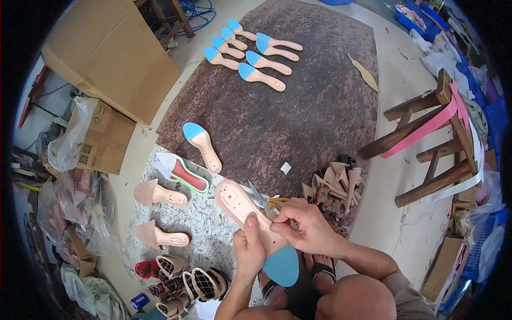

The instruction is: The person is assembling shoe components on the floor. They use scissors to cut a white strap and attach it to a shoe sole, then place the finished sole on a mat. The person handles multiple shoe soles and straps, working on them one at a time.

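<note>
Floor-level workplace: brown mottled mat (320,96) spreads out beyond the hands, streaked white board (205,234) to their left. Insole (273,244) is up between both hands, blue toe nearer the body, other end pointing away. Left hand (249,253) grasps one edge, thumb pressed on the upper face. Right hand (304,224) has thumb and forefinger bent in at the opposite edge; cannot tell whether they pinch the insole or some thin piece on it.

Step looks like fine handwork along that edge. Best done, I judge, with the left thumb braced close to the worked spot, short light pinches, no creasing of the blue.

Shears (276,202) just past the right fingers, partly covered; held or loose, unclear. Underside of the insole unseen. Shoes (205,280) below-left of the left hand overlap, hard to count.
</note>
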`<move>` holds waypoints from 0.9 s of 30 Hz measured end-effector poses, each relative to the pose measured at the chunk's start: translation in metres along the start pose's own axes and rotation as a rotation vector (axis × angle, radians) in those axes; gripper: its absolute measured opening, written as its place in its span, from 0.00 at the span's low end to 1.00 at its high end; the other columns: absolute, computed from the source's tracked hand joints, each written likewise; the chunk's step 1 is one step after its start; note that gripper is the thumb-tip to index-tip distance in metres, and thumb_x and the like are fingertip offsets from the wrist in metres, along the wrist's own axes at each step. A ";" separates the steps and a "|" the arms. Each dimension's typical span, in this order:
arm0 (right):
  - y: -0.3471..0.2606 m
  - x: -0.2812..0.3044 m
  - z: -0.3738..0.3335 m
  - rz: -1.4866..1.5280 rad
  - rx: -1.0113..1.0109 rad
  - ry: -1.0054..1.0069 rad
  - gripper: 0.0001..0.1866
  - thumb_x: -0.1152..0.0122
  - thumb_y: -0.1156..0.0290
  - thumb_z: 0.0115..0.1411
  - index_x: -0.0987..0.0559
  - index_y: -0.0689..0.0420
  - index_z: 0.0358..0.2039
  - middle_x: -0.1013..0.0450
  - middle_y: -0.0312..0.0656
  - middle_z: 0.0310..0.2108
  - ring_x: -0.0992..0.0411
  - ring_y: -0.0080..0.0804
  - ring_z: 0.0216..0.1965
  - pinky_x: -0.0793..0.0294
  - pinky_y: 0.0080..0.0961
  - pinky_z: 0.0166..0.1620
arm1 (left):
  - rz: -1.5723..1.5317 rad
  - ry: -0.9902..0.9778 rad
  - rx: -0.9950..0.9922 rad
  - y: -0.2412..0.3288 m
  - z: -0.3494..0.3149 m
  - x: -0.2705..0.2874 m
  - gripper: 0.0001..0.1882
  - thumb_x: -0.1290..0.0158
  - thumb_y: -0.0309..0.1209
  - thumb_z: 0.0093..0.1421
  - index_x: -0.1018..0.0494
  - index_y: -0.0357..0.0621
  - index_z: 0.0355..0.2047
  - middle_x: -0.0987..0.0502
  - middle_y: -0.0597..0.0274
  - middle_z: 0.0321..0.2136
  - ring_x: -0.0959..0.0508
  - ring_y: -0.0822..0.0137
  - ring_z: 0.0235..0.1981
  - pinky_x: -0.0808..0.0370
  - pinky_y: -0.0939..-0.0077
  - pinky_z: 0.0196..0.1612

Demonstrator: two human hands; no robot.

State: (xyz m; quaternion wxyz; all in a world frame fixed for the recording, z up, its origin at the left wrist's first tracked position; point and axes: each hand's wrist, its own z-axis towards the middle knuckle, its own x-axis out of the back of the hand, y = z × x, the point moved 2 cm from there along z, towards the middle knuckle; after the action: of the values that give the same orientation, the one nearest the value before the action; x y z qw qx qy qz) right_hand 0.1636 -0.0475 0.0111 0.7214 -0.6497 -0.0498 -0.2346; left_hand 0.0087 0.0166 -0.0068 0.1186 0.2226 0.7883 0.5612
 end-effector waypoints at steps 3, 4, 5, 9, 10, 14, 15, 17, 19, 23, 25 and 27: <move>0.002 -0.002 0.006 0.060 -0.064 0.043 0.05 0.34 0.75 0.56 0.21 0.62 0.28 0.26 0.41 0.24 0.27 0.31 0.28 0.30 0.28 0.30 | 0.023 -0.053 0.026 0.003 -0.001 -0.005 0.29 0.61 0.46 0.72 0.22 0.31 0.31 0.23 0.64 0.22 0.28 0.77 0.25 0.29 0.77 0.28; 0.001 -0.001 0.008 0.079 -0.087 0.065 0.05 0.34 0.74 0.56 0.21 0.63 0.28 0.26 0.40 0.23 0.28 0.27 0.27 0.31 0.26 0.29 | 0.008 -0.066 0.023 0.004 -0.002 -0.009 0.29 0.61 0.46 0.72 0.22 0.31 0.32 0.23 0.64 0.22 0.27 0.77 0.26 0.29 0.76 0.28; 0.000 0.001 0.010 0.098 -0.110 0.088 0.06 0.34 0.74 0.56 0.21 0.64 0.28 0.26 0.40 0.22 0.28 0.24 0.26 0.32 0.24 0.28 | -0.006 -0.079 0.019 0.005 -0.003 -0.013 0.29 0.60 0.46 0.72 0.22 0.31 0.32 0.23 0.64 0.22 0.27 0.76 0.26 0.29 0.75 0.29; -0.002 0.007 0.026 0.204 -0.318 0.091 0.08 0.35 0.72 0.58 0.21 0.65 0.30 0.26 0.37 0.21 0.31 0.16 0.25 0.33 0.20 0.27 | 0.104 -0.129 -0.014 -0.011 -0.007 -0.016 0.27 0.59 0.46 0.71 0.23 0.31 0.37 0.21 0.58 0.25 0.24 0.72 0.29 0.26 0.71 0.32; 0.000 0.008 0.030 0.225 -0.339 0.084 0.08 0.36 0.71 0.58 0.20 0.65 0.30 0.26 0.36 0.21 0.31 0.15 0.24 0.33 0.19 0.27 | 0.143 -0.136 -0.005 -0.010 -0.008 -0.017 0.27 0.59 0.46 0.71 0.23 0.31 0.38 0.20 0.56 0.25 0.23 0.71 0.29 0.26 0.71 0.33; 0.000 0.011 0.038 0.241 -0.363 0.101 0.09 0.36 0.69 0.59 0.20 0.63 0.31 0.26 0.34 0.22 0.31 0.15 0.25 0.33 0.19 0.28 | 0.171 -0.113 -0.160 -0.016 -0.008 -0.024 0.19 0.53 0.39 0.69 0.22 0.33 0.39 0.20 0.52 0.25 0.21 0.69 0.30 0.25 0.69 0.34; -0.002 0.010 0.039 0.243 -0.360 0.116 0.09 0.36 0.69 0.59 0.20 0.62 0.31 0.26 0.34 0.21 0.31 0.16 0.25 0.33 0.20 0.28 | 0.200 -0.113 -0.218 -0.017 -0.008 -0.024 0.17 0.51 0.37 0.68 0.22 0.33 0.39 0.20 0.52 0.25 0.20 0.68 0.29 0.25 0.69 0.34; -0.007 0.011 0.042 0.213 -0.385 0.118 0.09 0.38 0.69 0.61 0.20 0.63 0.33 0.26 0.36 0.27 0.29 0.17 0.31 0.31 0.20 0.33 | 0.133 -0.184 -0.177 -0.017 -0.010 -0.029 0.13 0.48 0.33 0.65 0.21 0.35 0.37 0.19 0.51 0.25 0.18 0.63 0.28 0.24 0.69 0.32; -0.010 0.008 0.046 0.256 -0.293 0.141 0.09 0.40 0.69 0.62 0.21 0.63 0.36 0.26 0.39 0.33 0.29 0.20 0.37 0.30 0.22 0.39 | 0.171 -0.217 -0.237 -0.016 -0.012 -0.030 0.12 0.47 0.34 0.64 0.20 0.36 0.36 0.19 0.51 0.25 0.17 0.62 0.28 0.24 0.69 0.31; -0.011 0.009 0.051 0.378 -0.098 0.031 0.09 0.45 0.74 0.64 0.22 0.64 0.40 0.32 0.42 0.49 0.31 0.26 0.51 0.32 0.25 0.53 | 0.213 -0.260 -0.235 -0.020 -0.014 -0.030 0.13 0.46 0.36 0.64 0.21 0.38 0.35 0.19 0.49 0.25 0.17 0.57 0.27 0.23 0.66 0.30; -0.012 0.009 0.049 0.502 -0.124 -0.003 0.08 0.45 0.76 0.63 0.21 0.62 0.40 0.33 0.42 0.51 0.31 0.28 0.51 0.33 0.26 0.54 | 0.234 -0.275 -0.265 -0.019 -0.015 -0.031 0.11 0.48 0.32 0.64 0.21 0.35 0.36 0.19 0.57 0.25 0.20 0.68 0.28 0.24 0.72 0.31; -0.016 0.010 0.048 0.565 -0.141 -0.021 0.07 0.42 0.75 0.61 0.23 0.63 0.39 0.35 0.43 0.52 0.33 0.30 0.53 0.34 0.28 0.55 | 0.238 -0.289 -0.310 -0.016 -0.016 -0.033 0.10 0.48 0.30 0.64 0.21 0.34 0.35 0.19 0.60 0.25 0.21 0.73 0.28 0.24 0.75 0.31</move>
State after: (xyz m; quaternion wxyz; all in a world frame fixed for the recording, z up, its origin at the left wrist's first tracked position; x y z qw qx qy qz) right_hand 0.1768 -0.0048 0.0366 0.7105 -0.6889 0.1421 -0.0205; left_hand 0.0268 -0.0165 -0.0186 0.1958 0.3713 0.6358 0.6478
